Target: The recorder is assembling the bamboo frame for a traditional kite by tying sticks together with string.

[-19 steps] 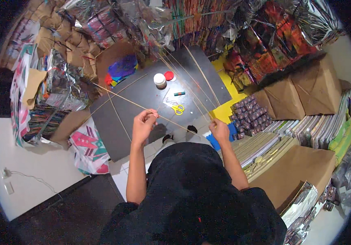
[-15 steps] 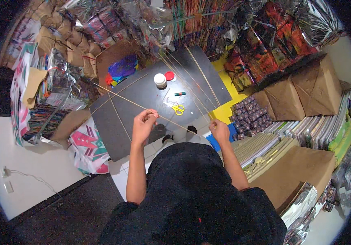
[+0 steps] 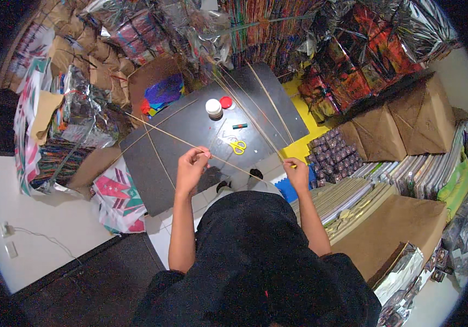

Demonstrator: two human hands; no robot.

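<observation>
Between the thumb and fingers of my left hand is a long thin wooden stick, slanting from the upper left down toward my body. My right hand pinches the near end of another thin stick, which runs away over the dark table. Yellow-handled scissors lie on the tabletop between my hands. Beyond them are a small green tube-like piece, a white jar standing open and a red lid. Several more thin sticks cross the table at left and right.
Bundled stacks in clear plastic crowd the left and far sides. Blue and red sheets lie at the table's far left. On the right are small dark packs, brown paper parcels and a brown cardboard surface.
My right hand has turned slightly and moved a little right, its fingers now at the end of the stick on the table. My left hand keeps its hold, almost unmoved.
</observation>
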